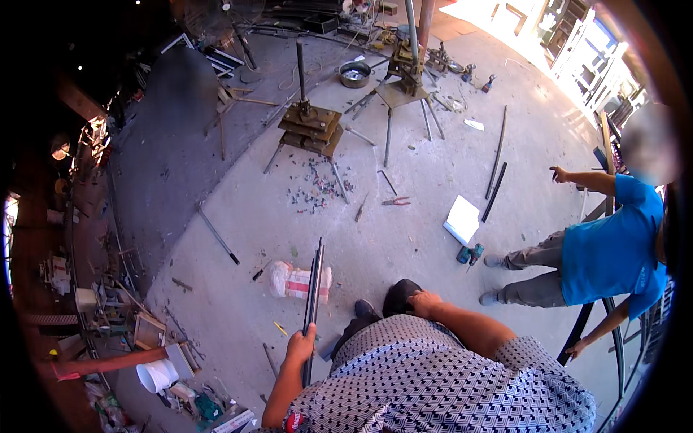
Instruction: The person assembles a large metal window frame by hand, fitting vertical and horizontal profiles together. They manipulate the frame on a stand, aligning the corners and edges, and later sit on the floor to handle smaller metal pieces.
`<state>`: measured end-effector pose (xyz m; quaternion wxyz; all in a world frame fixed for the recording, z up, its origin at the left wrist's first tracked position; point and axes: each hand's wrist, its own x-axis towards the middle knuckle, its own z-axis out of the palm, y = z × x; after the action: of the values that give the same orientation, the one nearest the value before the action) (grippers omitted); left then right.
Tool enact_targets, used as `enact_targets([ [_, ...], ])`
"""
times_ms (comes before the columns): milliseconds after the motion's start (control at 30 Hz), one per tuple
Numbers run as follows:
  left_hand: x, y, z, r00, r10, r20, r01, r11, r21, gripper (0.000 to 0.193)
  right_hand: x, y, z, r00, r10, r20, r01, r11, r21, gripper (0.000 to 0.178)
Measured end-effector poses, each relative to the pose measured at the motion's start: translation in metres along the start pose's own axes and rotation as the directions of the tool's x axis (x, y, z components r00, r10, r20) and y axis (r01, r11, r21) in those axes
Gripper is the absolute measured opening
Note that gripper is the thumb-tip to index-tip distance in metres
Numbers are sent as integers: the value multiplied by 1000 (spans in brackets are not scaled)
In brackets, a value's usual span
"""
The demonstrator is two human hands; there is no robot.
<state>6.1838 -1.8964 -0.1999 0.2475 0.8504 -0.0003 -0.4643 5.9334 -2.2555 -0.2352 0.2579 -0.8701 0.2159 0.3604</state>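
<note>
Several long, thin dark profile bars point(313, 294) stand almost upright in front of me at the left. My left hand point(299, 346) is closed round their lower part. At my waist, my right hand point(424, 303) has its fingers curled over the edge of a rounded black thing point(399, 297), perhaps a cap; its kind is unclear, and part of the fingers is hidden. Behind the bars on the floor lies a plastic-wrapped roll point(294, 281) with red and white markings.
Two metal stands with legs point(310, 130) point(401, 90) stand ahead, with small scraps point(317, 189) below. Red pliers point(395, 201), a cordless drill point(469, 254) and a white sheet point(462, 220) lie on the floor. A person in blue point(610, 245) stands at the right. Clutter and a white bucket point(157, 375) lie left.
</note>
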Motion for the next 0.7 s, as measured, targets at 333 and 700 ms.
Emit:
enact_targets([
  [333,45,96,-9,994,111,12,-111,990,91,81,148,14,-81,986,-160,49,150,975,166,38],
  [700,112,172,-57,999,-2,-51,14,975,224,83,194,14,-226,931,-185,315,104,961,257,45],
])
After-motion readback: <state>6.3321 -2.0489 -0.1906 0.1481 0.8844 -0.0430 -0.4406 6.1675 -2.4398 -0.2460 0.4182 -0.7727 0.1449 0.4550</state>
